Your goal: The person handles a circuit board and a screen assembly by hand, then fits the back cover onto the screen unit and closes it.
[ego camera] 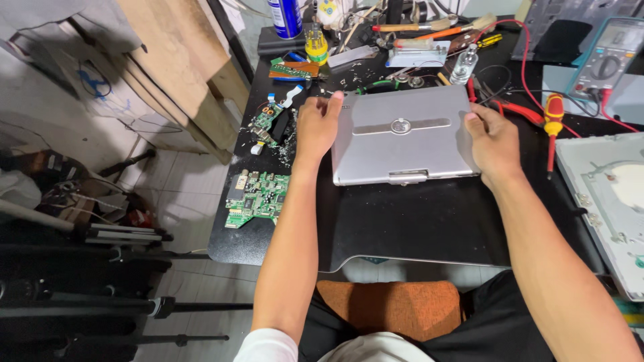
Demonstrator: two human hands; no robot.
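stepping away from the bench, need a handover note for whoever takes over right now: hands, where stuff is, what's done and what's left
Left hand: open, flat against the left edge of the closed silver laptop.
Right hand: open, gripping the laptop's right edge.
Laptop lies flat, lid shut, on the black table, latch side toward the person.
Green circuit board and smaller board pieces lie left of it; red-yellow screwdriver and multimeter to the right.
Done: laptop squared between both hands.
Left: the lid is not yet opened and no tool is in hand.
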